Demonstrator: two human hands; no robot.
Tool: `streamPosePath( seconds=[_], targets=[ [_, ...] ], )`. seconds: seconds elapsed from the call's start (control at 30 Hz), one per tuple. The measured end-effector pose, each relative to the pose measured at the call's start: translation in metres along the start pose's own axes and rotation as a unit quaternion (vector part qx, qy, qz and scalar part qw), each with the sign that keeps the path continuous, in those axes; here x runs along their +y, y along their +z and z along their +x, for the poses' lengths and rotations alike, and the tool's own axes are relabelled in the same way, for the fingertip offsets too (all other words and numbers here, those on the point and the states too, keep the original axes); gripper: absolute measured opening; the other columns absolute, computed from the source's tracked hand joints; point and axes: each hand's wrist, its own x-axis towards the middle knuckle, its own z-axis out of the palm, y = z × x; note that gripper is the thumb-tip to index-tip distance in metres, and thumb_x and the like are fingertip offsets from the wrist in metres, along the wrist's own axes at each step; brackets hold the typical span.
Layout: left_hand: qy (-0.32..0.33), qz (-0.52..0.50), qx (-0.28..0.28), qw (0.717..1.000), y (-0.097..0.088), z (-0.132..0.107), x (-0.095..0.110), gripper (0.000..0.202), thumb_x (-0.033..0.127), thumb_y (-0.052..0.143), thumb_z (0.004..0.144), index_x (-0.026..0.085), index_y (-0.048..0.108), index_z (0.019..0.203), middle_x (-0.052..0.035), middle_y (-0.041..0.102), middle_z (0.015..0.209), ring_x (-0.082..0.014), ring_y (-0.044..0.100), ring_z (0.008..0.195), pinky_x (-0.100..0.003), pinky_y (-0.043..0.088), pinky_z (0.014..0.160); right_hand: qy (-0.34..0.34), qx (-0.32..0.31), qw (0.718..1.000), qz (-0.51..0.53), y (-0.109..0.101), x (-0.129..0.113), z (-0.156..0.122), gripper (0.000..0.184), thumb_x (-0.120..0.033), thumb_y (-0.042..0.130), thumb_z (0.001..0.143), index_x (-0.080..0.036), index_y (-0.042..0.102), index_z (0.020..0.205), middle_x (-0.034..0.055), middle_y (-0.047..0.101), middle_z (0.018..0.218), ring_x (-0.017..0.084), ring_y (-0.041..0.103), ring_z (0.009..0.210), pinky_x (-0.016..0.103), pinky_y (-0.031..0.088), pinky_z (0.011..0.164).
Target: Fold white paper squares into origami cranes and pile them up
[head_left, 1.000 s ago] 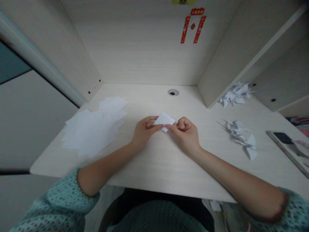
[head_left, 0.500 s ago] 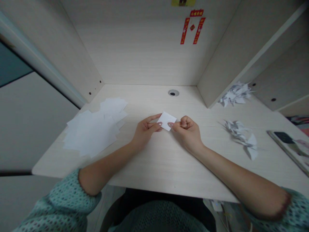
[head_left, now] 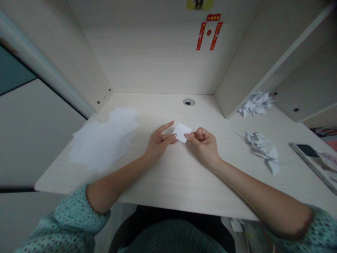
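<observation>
A small white square of paper (head_left: 182, 131) is held above the middle of the desk, turned so one corner points away from me. My left hand (head_left: 159, 142) pinches its left corner between thumb and a finger, with the index finger stretched out off the sheet. On the right corner, my right hand (head_left: 205, 142) grips the paper between thumb and curled fingers. Many loose white paper sheets (head_left: 101, 144) lie overlapped to the left of my left hand. Folded white paper pieces (head_left: 262, 147) lie in a heap to the right of my right hand.
Another heap of folded paper (head_left: 256, 103) sits by the upright panel (head_left: 246, 72). A phone (head_left: 313, 163) lies at the right. A round cable hole (head_left: 189, 102) is at the back of the desk (head_left: 168, 182). Red paper decorations (head_left: 210, 32) are on the back wall.
My left index finger has lifted off the paper's edge and straightened. Both hands still hold the paper in nearly the same place; the view has shifted slightly.
</observation>
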Motion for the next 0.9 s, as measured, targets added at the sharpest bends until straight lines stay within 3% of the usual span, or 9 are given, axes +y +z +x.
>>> streamPosePath(
  seconds=[0.17,0.33,0.43,0.67,0.9],
  targets=[
    [0.009,0.061,-0.038,0.997,-0.002,-0.001,0.002,0.067,0.038,0.075,0.067,0.018,0.052,0.127,-0.0028,0.073,0.075,-0.0156,0.066,0.069,-0.024,0.049,0.066,-0.058,0.022,0.996,-0.067,-0.005,0.0,0.0,0.036,-0.027,0.076,0.067,-0.02,0.042,0.059,-0.0037,0.057,0.06,0.01,0.048,0.056,0.025,0.039,0.058],
    [0.014,0.099,-0.01,0.995,-0.002,0.001,-0.006,0.062,0.039,0.077,0.063,0.019,0.057,0.117,-0.0024,0.072,0.076,-0.0164,0.066,0.069,-0.026,0.049,0.066,-0.102,0.009,0.984,-0.145,-0.007,-0.002,-0.002,0.022,-0.028,0.074,0.069,-0.02,0.054,0.064,-0.0026,0.058,0.064,0.012,0.052,0.062,0.027,0.041,0.062],
    [0.005,0.071,-0.008,0.997,-0.002,0.003,-0.01,0.055,0.04,0.077,0.063,0.016,0.059,0.11,-0.0035,0.072,0.074,-0.0179,0.067,0.07,-0.029,0.05,0.069,-0.113,-0.005,0.982,-0.154,-0.004,-0.003,-0.004,0.018,-0.028,0.075,0.069,-0.021,0.059,0.071,-0.0014,0.06,0.068,0.013,0.054,0.064,0.028,0.043,0.064],
    [0.002,0.02,-0.047,0.999,-0.001,0.002,-0.009,0.043,0.038,0.076,0.065,0.016,0.061,0.1,-0.0022,0.071,0.074,-0.0155,0.066,0.069,-0.027,0.048,0.069,-0.017,-0.048,0.998,-0.047,-0.003,0.0,-0.002,0.051,-0.028,0.082,0.06,-0.025,0.051,0.1,-0.0052,0.066,0.066,0.013,0.058,0.06,0.027,0.046,0.065],
    [0.0,0.033,-0.044,0.998,-0.003,0.005,-0.011,0.044,0.036,0.077,0.065,0.015,0.062,0.1,-0.004,0.071,0.077,-0.0161,0.066,0.071,-0.027,0.048,0.069,0.055,-0.065,0.996,0.025,-0.004,0.004,0.001,0.038,-0.029,0.08,0.061,-0.022,0.053,0.087,-0.0027,0.071,0.068,0.013,0.063,0.06,0.027,0.047,0.064]
  ],
)
